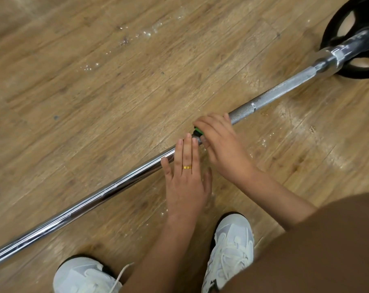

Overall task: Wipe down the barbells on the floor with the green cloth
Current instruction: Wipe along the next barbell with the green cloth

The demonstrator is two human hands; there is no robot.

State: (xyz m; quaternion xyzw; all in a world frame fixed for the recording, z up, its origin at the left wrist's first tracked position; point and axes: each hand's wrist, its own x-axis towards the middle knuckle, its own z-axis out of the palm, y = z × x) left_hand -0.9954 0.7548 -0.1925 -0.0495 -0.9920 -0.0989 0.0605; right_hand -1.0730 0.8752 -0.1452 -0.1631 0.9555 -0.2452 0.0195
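Note:
A long chrome barbell lies diagonally on the wooden floor, from the lower left up to a black weight plate at the upper right. My right hand is curled over the bar near its middle. It grips the green cloth, of which only a small green patch shows under the fingers. My left hand lies flat with straight fingers across the bar, just left of the right hand. A gold ring is on one finger.
My two white sneakers stand on the floor just below the bar. The bar's knurled grey section runs right of my hands toward the plate. White scuffs and specks mark the wooden floor.

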